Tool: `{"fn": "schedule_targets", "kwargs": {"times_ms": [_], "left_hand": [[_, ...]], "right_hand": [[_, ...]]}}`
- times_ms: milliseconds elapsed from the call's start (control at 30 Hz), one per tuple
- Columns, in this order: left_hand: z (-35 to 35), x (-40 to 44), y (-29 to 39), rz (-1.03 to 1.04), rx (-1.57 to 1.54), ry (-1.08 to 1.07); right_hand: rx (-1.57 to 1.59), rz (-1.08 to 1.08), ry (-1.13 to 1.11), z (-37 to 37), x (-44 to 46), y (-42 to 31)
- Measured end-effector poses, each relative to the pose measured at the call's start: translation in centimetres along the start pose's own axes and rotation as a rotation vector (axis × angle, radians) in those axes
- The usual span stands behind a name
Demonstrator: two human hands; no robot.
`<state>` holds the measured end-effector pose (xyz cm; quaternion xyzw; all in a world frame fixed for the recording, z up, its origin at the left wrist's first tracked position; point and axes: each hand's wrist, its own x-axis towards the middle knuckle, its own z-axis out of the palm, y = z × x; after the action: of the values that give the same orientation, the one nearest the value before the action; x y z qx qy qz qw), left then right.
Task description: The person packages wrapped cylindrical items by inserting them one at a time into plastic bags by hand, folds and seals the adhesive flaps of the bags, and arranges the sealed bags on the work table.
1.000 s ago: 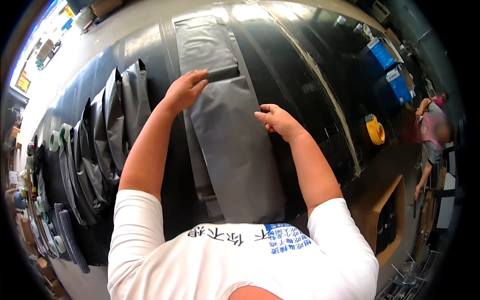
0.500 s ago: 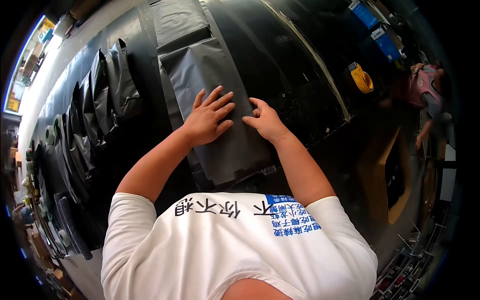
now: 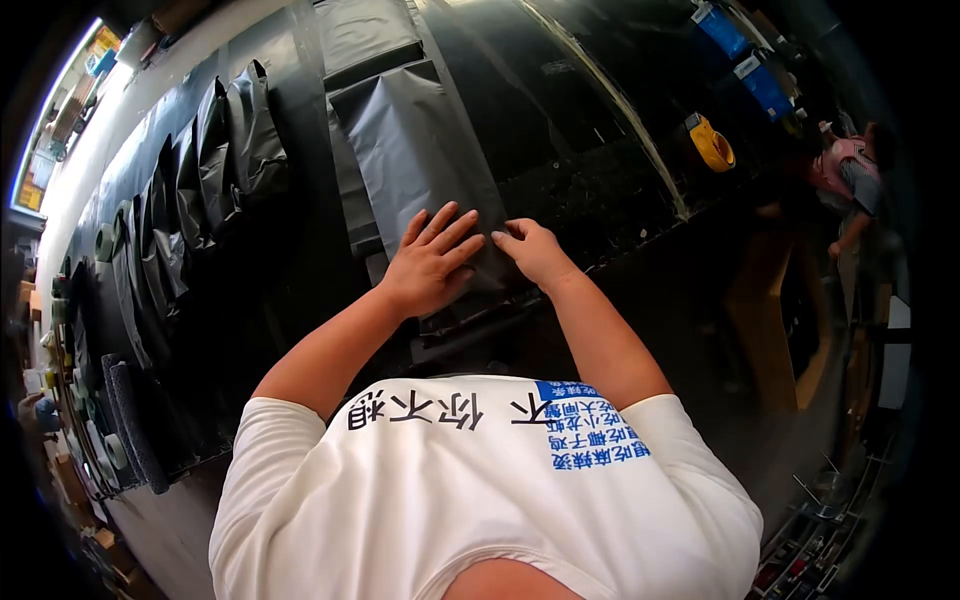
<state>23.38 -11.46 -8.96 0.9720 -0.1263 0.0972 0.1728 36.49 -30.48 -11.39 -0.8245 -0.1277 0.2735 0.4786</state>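
Observation:
A long grey plastic bag [image 3: 415, 150] lies lengthwise in front of me on the dark table, with more grey plastic beneath its left side. My left hand [image 3: 432, 268] rests on the bag's near part, palm down, fingers stretched and spread. Beside it, at the bag's right edge, my right hand [image 3: 537, 252] has thumb and forefinger drawn together in a pinch on the plastic. The exact grip at the fingertips is small and partly hidden. Close to my body, the bag's near end is dark and looks creased.
Several dark grey plastic bags [image 3: 255, 135] stand in a row at the left. A yellow tape dispenser [image 3: 710, 143] and blue packs [image 3: 763, 88] sit on the right side of the dark table [image 3: 560, 110]. A person in a pink top [image 3: 848, 165] is at the far right.
Both hands have come a little toward my body over the plastic. The bag's near end now reaches less far toward me and looks more creased. The whole view has shifted slightly.

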Motion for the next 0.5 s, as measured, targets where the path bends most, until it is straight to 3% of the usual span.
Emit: {"fn": "schedule_targets", "kwargs": {"times_ms": [133,333,433,500], "left_hand": [[-0.3,-0.5,-0.2,0.040,0.018,-0.033],[-4.0,-3.3,-1.4,0.270,-0.092,-0.341],[-4.2,-4.0,-1.5,0.304,-0.009,-0.375],[-3.7,-4.3,-1.7,0.315,0.030,-0.349]], "right_hand": [[0.216,0.043,-0.088,-0.5,-1.9,1.1],[-0.091,-0.120,0.007,-1.2,-3.4,-0.9],[-0.534,-0.390,0.151,-0.9,-4.3,-1.6],[-0.667,-0.874,0.201,-0.8,-4.4,-2.9]]}}
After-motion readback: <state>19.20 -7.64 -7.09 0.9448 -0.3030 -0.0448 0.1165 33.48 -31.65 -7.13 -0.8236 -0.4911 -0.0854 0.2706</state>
